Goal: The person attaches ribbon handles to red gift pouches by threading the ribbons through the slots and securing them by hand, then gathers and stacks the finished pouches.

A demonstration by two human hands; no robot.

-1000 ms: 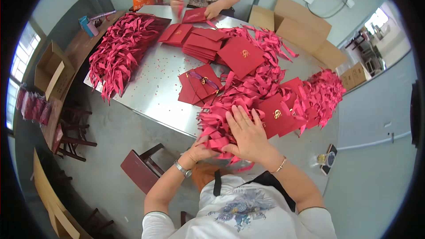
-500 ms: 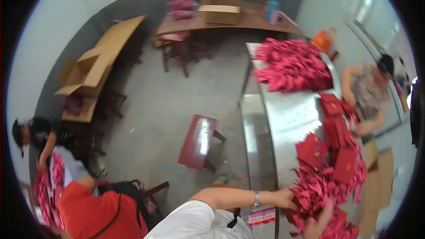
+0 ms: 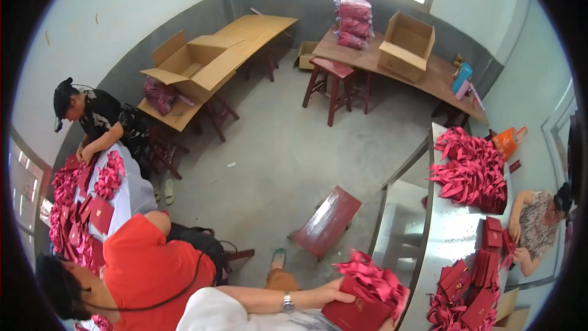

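My left hand (image 3: 335, 292), a silver watch on its wrist, is closed on the left side of a bundle of dark red gift bags (image 3: 355, 309). The front bag has a gold emblem, and bright pink-red ribbons (image 3: 370, 274) spill over the top. At the bundle's right side is my right hand (image 3: 401, 308), mostly hidden behind the bags and ribbons, with only a little skin showing. The bundle is over the floor, left of the metal table. More red bags (image 3: 481, 309) with ribbons lie on that table.
The metal table (image 3: 422, 227) on the right bears a large ribbon heap (image 3: 468, 168); a co-worker (image 3: 539, 224) handles bags beyond it. A low red stool (image 3: 327, 220) stands ahead. To my left sits a person in red (image 3: 153, 270); another (image 3: 101, 116) works farther back. Cartons (image 3: 407, 46) stand on tables.
The view has swung left. My hands have come away from the table's pile to the left, now with a bundle of red gift bags between them.
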